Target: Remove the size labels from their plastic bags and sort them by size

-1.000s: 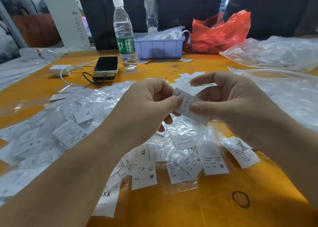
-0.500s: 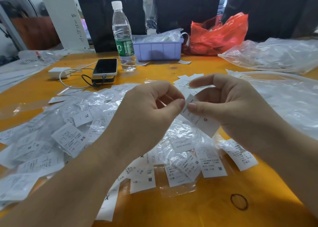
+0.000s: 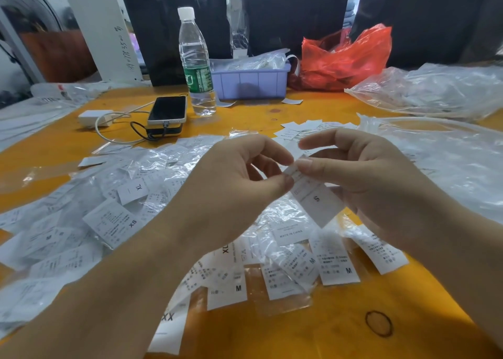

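Both hands meet in the head view: the left hand (image 3: 234,179) and the right hand (image 3: 362,179) pinch the top end of one S label (image 3: 317,199), which hangs down between them above the pile of bagged labels (image 3: 114,222). It looks very light, thin and floppy, and its plastic sleeve probably slippery, so I judge fingertip pinches at the upper edge hold it best.

A garment packing workroom is suggested by the desk (image 3: 272,337) strewn with bagged size labels (image 3: 114,222) and a parts bin (image 3: 250,82).
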Demonstrator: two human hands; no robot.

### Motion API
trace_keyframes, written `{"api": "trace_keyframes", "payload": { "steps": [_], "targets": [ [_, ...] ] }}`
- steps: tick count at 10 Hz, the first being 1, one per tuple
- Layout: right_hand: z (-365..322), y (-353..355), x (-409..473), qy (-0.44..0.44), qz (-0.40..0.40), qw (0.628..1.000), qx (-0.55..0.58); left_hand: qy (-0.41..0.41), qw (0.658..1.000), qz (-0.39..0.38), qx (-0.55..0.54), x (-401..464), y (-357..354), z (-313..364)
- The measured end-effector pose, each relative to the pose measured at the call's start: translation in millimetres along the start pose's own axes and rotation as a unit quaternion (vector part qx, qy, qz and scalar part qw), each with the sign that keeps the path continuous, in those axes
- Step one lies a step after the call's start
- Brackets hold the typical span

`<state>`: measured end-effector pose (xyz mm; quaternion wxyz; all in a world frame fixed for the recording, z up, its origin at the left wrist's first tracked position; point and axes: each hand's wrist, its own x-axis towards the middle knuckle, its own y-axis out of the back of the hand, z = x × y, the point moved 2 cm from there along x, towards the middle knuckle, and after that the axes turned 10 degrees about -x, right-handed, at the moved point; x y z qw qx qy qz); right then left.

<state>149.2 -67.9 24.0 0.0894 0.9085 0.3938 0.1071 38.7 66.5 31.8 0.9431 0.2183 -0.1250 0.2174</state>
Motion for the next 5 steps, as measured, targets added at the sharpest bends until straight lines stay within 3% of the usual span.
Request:
{"api": "trace_keyframes", "payload": {
  "steps": [2,5],
  "targets": [
    [-2.6,5.9,1.9,-0.010,-0.040,0.998,-0.052,0.062,0.996,0.003,-0.071,3.5,5.8,-5.6],
    [3.9,5.2,-1.4,-0.001,-0.066,0.938,-0.341,-0.055,0.988,0.018,0.145,-4.3,-3.0,-1.5]
  ]
}}
